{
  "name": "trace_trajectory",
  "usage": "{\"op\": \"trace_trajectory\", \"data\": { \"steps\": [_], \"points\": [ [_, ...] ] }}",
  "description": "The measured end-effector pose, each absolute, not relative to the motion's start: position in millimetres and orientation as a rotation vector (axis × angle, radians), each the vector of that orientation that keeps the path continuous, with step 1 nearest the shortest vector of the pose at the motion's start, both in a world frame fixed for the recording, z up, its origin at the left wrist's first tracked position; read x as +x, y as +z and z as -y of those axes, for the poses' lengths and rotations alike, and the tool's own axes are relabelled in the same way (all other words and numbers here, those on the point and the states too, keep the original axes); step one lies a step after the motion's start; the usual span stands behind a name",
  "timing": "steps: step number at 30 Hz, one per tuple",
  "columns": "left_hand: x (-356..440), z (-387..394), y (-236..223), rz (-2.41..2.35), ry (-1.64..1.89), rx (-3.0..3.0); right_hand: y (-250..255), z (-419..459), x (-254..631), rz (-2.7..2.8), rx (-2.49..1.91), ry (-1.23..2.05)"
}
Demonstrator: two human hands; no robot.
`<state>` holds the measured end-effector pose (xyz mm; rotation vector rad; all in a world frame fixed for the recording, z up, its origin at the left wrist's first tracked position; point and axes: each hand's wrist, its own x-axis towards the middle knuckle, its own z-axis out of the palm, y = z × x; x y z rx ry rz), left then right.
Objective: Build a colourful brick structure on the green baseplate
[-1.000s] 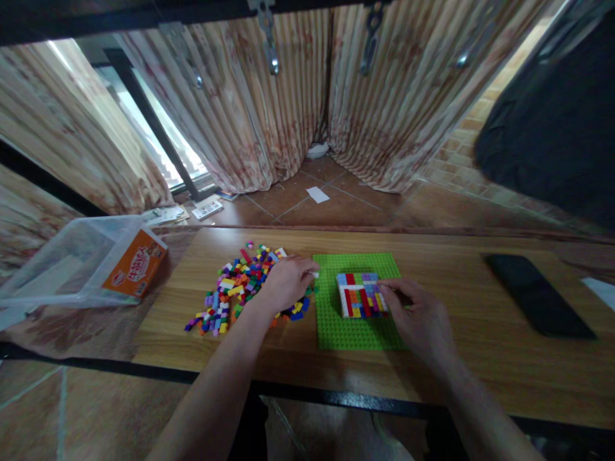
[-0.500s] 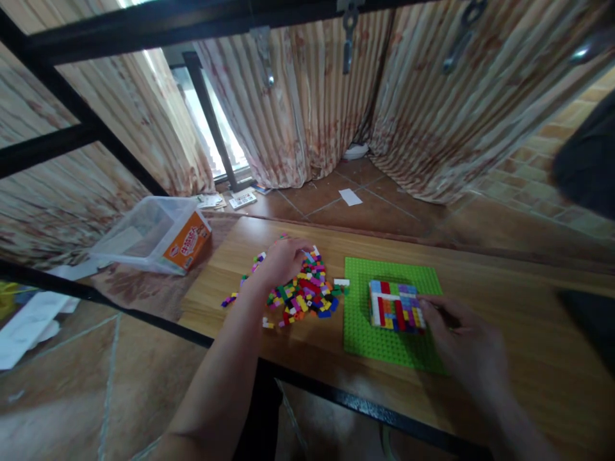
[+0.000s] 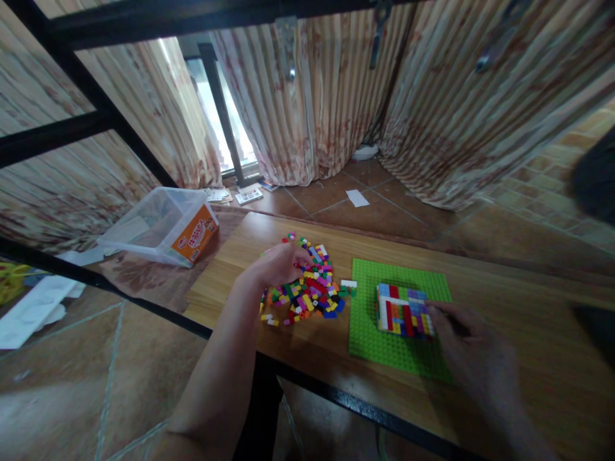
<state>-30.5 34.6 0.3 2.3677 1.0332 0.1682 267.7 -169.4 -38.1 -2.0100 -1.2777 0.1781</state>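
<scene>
My left hand [image 3: 283, 264] is over the left part of a heap of small coloured toy bricks [image 3: 314, 291]. Its fingers are bent downward and drawn together; whatever is between the fingertips is hidden. On the right, a green studded baseplate [image 3: 362, 333] lies on the table. Above it is a flat block of joined toy bricks [image 3: 403, 310] in red, white, blue, yellow and purple. My right hand [image 3: 473, 339] grips this block at its right edge, thumb and fingers closed. Whether the block touches the baseplate I cannot tell.
A white brick [image 3: 348, 283] lies between heap and baseplate. The wooden table [image 3: 307, 346] has a dark front edge. A clear plastic bin [image 3: 163, 227] with an orange label stands beyond its left end. A dark flat object [image 3: 593, 330] lies at right. A black metal frame [image 3: 230, 29] crosses above.
The view has shifted a little, so everything sits slightly farther right. My left hand has moved slightly left and nearer over the heap. My right hand keeps its grip on the brick block.
</scene>
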Motion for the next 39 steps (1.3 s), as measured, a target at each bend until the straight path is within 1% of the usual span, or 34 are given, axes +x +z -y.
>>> {"op": "trace_trajectory", "data": {
  "steps": [3,6,8,10,14,19,39],
  "points": [
    [-27,-31,5,-1.019,0.193,2.408,-37,169,267,1.28,-1.997,0.174],
    [-13,-21,11,-0.854,0.252,2.421,-37,168,266,1.28,-1.981,0.159],
    [1,-11,13,-0.706,0.201,2.436,-36,167,265,1.283,-1.962,0.162],
    [16,1,13,-0.664,0.108,2.465,-36,166,264,1.277,-1.935,0.171],
    [34,16,9,-0.681,-0.023,2.55,-36,165,261,1.283,-1.885,0.192],
    [37,17,4,-0.724,-0.071,2.649,-32,166,259,1.288,-1.845,0.226],
    [25,7,7,-0.693,-0.086,2.563,-31,167,259,1.301,-1.855,0.222]
  ]
}}
